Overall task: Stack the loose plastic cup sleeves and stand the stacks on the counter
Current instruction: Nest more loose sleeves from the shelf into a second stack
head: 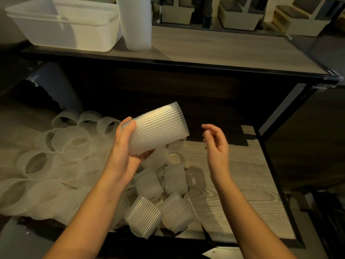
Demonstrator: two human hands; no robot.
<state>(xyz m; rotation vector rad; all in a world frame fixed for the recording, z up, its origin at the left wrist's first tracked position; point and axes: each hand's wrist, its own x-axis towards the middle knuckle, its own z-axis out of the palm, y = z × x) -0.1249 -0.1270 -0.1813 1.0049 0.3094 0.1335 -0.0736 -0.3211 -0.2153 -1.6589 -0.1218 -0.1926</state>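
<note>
Head view: we look down on two wood-grain surfaces. The upper bench (233, 49), edged in black, runs across the top of the frame. The lower bench (239, 184) lies nearer to us and carries most of the sleeves.

Over the left and middle of the lower bench spreads the pile of loose sleeves (71, 144). They are frosted, ribbed plastic rings lying on their sides and at all angles, many touching or overlapping. A few near the front edge sit just beneath our forearms.

At the far left of the upper bench stands a white tub (65, 32), which seems to sit nested in a second one. Just beside it on the right, upright on the same bench, stands a tall stack (136, 25) of sleeves. Its top runs out of frame.

Above the lower bench we hold a shorter stack of sleeves (160, 128), tilted with its wider end up and to the right. It is clear of the pile below it.

Our left hand (125, 148) grips this stack at its narrow end. The thumb presses on the upper side and the fingers (147, 152) curl round underneath.

Our right hand (216, 144) hangs to the right of the held stack, near it but apart. Its fingers (209, 128) are loosely bent and hold nothing.
</note>
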